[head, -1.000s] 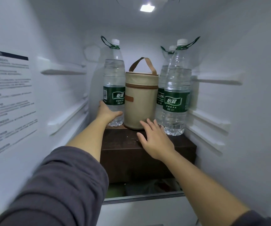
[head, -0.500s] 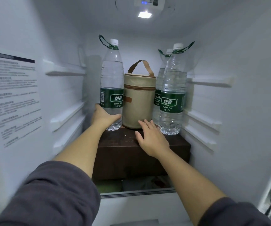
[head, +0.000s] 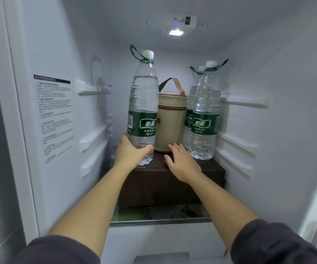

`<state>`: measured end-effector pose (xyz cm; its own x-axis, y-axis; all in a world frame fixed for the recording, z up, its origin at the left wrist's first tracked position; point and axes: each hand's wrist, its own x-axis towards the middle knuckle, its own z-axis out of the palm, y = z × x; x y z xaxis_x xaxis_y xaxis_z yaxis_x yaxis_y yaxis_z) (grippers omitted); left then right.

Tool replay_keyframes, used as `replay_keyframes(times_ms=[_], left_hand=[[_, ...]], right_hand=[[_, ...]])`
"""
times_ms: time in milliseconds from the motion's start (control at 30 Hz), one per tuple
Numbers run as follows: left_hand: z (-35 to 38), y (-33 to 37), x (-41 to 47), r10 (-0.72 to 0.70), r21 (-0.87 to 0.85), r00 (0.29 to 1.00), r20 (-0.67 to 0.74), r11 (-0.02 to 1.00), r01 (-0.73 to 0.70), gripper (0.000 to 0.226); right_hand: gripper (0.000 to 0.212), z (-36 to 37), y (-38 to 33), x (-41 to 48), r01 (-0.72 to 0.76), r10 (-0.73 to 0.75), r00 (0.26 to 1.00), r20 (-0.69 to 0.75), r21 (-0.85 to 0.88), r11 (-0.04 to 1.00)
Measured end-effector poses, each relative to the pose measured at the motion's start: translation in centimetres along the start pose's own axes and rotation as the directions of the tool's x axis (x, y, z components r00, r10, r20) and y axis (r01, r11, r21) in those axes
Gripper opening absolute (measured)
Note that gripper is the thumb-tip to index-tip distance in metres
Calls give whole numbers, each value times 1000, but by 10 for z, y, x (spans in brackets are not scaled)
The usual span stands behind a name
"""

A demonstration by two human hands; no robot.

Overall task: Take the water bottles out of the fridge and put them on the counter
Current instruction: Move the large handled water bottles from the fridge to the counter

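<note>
Nearest, over the brown box (head: 172,185): left hand (head: 130,152) curled low round the left water bottle (head: 144,103), thumb across its front. Right hand (head: 183,163) beside it, fingers (head: 174,148) straight, holding nothing. Support the base with the free hand, keep upright, clear the beige zip bag (head: 170,121). Farther right, front bottle (head: 205,115) and rear bottle (head: 192,98) standing in the fridge (head: 58,54).

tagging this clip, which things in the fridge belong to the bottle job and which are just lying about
Job: left bottle, gripped by the left hand; front right bottle; rear right bottle; right hand, open.
Lying about: beige bag, brown box, wall sticker.
</note>
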<state>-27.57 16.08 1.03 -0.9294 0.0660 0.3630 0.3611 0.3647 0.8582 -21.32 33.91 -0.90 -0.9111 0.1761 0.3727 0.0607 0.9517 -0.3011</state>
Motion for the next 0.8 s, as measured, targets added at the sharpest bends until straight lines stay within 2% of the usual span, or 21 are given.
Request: replay_keyframes(times_ms=[133,267,333,433,567,667,800], left_hand=[[5,-4,0,38,-17,999,-16,999,-38,81],[5,-6,-2,47,-13,999,-7,999,-47,86],[6,-6,-2,51,-9,999,-11,999,-51,88],[5,-5,-2,55,-14,998,-22,998,-55,86],[3,-6,-3,67,-45,998,-17,997,-68,82],[5,-8,0,70,-76,998,-5,995,-70,86],[5,-8,3,80,-67,997,-11,995,-80,83]], right_hand=[[56,-11,-1,3,-29,45,997,-61,242,970],[52,-50,-28,22,8,138,966,-218,562,827],[55,-78,-54,36,71,131,957,-259,647,759],[68,-116,-93,61,122,103,958,-269,702,702],[79,-139,-128,88,87,58,981,-183,696,713],[78,-145,-140,106,107,14,985,-172,674,731],[66,-146,-145,118,93,45,983,-179,689,718]])
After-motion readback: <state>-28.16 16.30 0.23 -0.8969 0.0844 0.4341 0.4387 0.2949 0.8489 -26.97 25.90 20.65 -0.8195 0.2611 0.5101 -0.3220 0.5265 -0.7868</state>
